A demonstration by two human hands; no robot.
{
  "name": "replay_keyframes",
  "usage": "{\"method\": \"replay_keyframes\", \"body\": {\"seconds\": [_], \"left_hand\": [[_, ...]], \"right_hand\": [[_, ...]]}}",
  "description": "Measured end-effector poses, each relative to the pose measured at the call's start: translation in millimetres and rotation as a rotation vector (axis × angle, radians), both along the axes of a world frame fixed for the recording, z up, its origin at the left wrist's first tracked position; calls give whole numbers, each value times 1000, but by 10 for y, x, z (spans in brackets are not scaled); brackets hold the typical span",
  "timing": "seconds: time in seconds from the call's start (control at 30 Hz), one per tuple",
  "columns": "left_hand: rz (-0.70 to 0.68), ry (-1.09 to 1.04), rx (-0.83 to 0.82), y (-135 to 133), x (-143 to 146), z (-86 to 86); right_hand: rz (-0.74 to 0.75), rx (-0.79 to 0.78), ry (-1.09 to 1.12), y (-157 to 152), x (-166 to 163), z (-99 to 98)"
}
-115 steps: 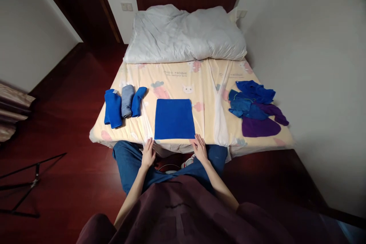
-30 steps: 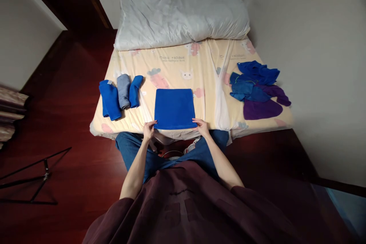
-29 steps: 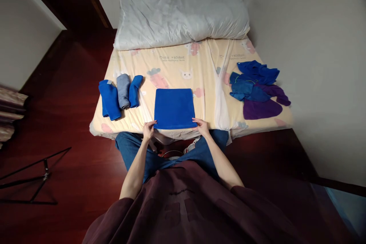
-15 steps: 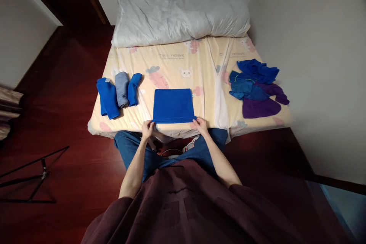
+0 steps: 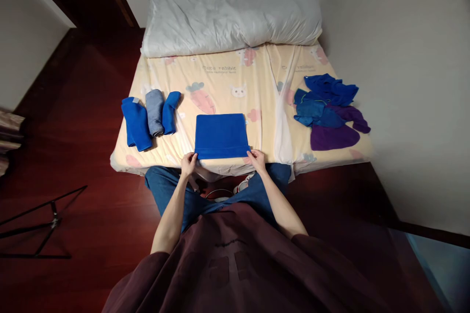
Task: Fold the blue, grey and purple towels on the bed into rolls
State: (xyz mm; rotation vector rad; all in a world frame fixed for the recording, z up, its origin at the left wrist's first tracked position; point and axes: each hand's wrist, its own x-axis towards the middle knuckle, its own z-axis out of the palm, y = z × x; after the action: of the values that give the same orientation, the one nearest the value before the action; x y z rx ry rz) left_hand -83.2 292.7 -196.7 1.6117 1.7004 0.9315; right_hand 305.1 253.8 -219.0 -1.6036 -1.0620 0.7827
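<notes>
A blue towel (image 5: 221, 132) lies flat near the bed's front edge, with a narrow strip folded over along its near side. My left hand (image 5: 188, 163) pinches the near left corner of that strip. At the near right corner, my right hand (image 5: 257, 160) grips the same towel between thumb and fingers. To the left rest three rolled towels: a wide blue roll (image 5: 136, 124), a grey roll (image 5: 154, 112) and a slim blue roll (image 5: 171, 113).
On the bed's right side is a loose heap of blue cloths (image 5: 330, 89) and a purple cloth (image 5: 335, 137). A grey-white quilt (image 5: 231, 7) is bunched at the far end of the patterned sheet (image 5: 220, 93). A black tripod (image 5: 54, 222) stands on the floor at left.
The folded strip along the towel's near edge looks wider and flatter than before. Both hands keep hold of the corners. The view has shifted slightly.
</notes>
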Motion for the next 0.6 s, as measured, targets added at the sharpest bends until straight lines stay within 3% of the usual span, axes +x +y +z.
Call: {"method": "replay_keyframes", "body": {"seconds": [0.6], "left_hand": [[49,-100,-79,95,46,29]], "right_hand": [[-33,7,40,28,-6,-63]]}}
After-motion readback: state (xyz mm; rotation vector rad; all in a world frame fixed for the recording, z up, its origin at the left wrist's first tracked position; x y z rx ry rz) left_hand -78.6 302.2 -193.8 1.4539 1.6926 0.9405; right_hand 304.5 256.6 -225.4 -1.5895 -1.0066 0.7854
